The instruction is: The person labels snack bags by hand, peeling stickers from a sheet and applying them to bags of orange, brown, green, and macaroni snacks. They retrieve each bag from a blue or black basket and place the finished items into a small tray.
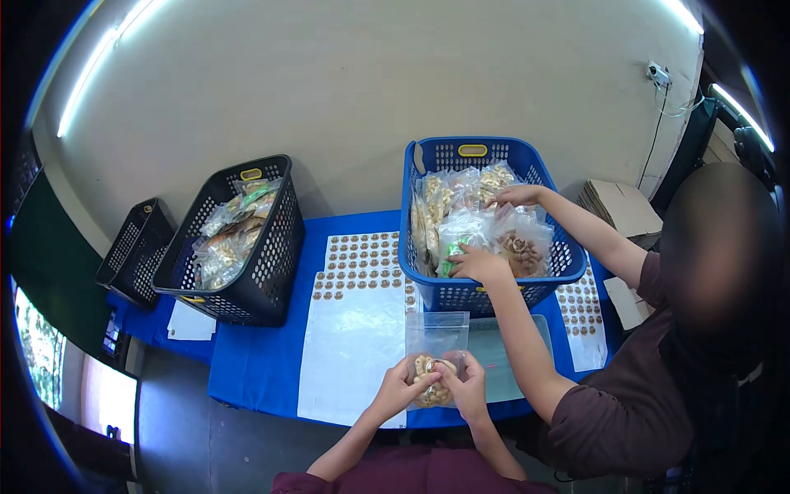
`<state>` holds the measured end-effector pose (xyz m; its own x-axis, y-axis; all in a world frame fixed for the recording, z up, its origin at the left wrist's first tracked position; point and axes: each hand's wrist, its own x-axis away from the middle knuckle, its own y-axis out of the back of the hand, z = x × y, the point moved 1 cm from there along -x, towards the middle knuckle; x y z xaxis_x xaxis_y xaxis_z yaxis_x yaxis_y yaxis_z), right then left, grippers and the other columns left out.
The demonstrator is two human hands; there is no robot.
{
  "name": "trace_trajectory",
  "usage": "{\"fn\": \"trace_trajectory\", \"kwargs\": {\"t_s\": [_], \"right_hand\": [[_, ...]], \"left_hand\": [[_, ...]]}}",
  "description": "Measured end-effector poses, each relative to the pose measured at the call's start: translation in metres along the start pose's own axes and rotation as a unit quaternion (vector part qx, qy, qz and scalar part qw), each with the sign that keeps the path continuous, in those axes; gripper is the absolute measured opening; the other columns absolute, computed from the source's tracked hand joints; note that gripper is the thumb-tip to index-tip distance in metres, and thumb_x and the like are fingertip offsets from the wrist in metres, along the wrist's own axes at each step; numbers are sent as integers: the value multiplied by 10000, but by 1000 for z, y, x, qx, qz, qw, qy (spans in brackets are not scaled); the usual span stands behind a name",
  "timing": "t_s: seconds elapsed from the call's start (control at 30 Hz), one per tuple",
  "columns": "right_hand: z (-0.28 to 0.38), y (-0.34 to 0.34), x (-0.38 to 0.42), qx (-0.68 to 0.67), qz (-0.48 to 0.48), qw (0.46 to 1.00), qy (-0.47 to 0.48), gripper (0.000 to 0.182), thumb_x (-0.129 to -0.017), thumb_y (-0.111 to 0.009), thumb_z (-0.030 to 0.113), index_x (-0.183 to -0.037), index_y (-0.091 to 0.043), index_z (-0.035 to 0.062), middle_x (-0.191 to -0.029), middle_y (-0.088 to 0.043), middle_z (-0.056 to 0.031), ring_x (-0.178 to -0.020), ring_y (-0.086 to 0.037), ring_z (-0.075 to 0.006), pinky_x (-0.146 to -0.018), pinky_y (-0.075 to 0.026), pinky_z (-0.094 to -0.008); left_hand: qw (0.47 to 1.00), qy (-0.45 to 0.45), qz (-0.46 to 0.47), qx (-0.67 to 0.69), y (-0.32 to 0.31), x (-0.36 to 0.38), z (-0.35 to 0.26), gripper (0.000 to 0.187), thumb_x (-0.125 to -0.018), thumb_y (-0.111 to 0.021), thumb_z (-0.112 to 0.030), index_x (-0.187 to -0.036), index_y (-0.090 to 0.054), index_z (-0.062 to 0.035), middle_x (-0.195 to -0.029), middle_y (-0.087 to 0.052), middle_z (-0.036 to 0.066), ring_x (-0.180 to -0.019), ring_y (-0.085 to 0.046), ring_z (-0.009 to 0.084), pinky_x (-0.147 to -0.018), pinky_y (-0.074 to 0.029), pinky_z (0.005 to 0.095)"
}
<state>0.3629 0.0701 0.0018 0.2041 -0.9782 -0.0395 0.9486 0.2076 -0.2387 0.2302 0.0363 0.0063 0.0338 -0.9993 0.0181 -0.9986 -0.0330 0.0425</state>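
A clear zip bag [436,336] with pale, curved nut-like pieces in its lower part is held upright near the table's front edge. My left hand [402,389] grips its left side, fingers wrapped behind and thumb on the front. On the other side my right hand [467,387] holds the same bag, its thumb pressing near the middle. The two thumbs nearly meet over the filled part. Whether a label lies under them I cannot make out. Just beyond the bag stands a blue basket [461,295] full of similar filled bags.
A co-worker at the right has both hands in the blue basket, on packed bags [523,247]. Sheets of round brown stickers [354,329] lie on the blue-covered table [255,354]. Further left are a black basket [284,239] of bags and another black basket [123,247]. Cardboard [621,210] leans right.
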Motion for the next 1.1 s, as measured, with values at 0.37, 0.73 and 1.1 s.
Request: {"fn": "trace_trajectory", "kwargs": {"t_s": [0.37, 0.73, 1.1], "right_hand": [[-3, -28, 15, -52, -55, 997, 2, 147, -791, -623, 116, -836, -542, 2, -761, -563, -11, -724, -520, -59, -645, -425, -202], [-39, -98, 42, -43, -59, 997, -21, 82, -794, -602, 59, -832, -552, 7, -777, -590, -36, -709, -554, -78, -652, -443, -201], [-65, -154, 76, 24, -97, 995, 4, 238, -818, -589, 128, -979, -469, 0, -910, -509, -56, -863, -492, -102, -754, -405, -221]], "left_hand": [[984, 9, 89, 151, 28, 12, 4, 312, -855, -541, -141, -1113, -459, 15, -997, -560, 64, -888, -537, 95, -768, -448, 232], [992, 12, 118, 33, 103, 38, 16, 303, -834, -581, -209, -1068, -513, -29, -882, -591, 37, -792, -552, 78, -690, -462, 219], [978, 78, 164, 105, 155, 70, 35, 372, -831, -582, -197, -1141, -476, -21, -1005, -555, 61, -898, -526, 99, -776, -445, 242]]}}
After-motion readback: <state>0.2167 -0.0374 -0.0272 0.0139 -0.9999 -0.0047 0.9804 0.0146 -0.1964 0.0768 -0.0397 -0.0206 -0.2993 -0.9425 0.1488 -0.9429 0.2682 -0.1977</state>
